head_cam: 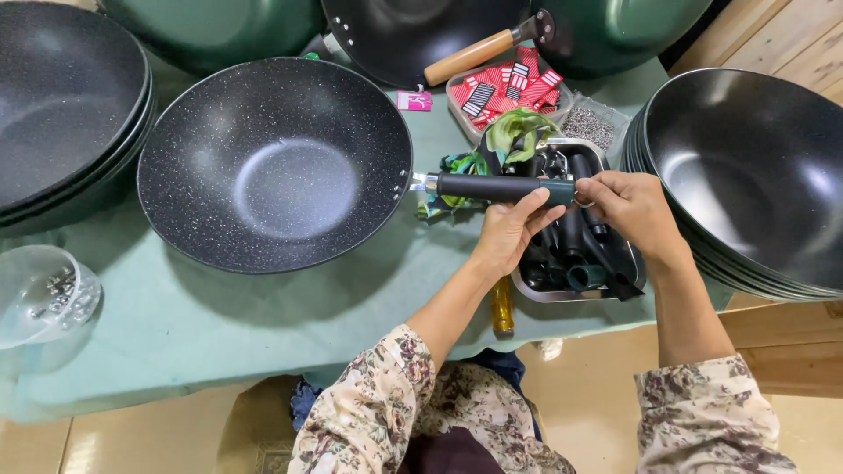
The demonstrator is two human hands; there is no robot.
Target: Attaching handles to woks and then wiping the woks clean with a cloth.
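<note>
Wok handle (500, 187), black with a green end cap, is lying level at the right rim of the speckled wok (274, 165) on the green-covered bench (202, 325). Left hand (507, 230) is curling its fingers around the handle from the near side, while right hand (630, 211) is pinching the cap end. A metal tray (562, 294) of spare handles is sitting beneath both hands.
</note>
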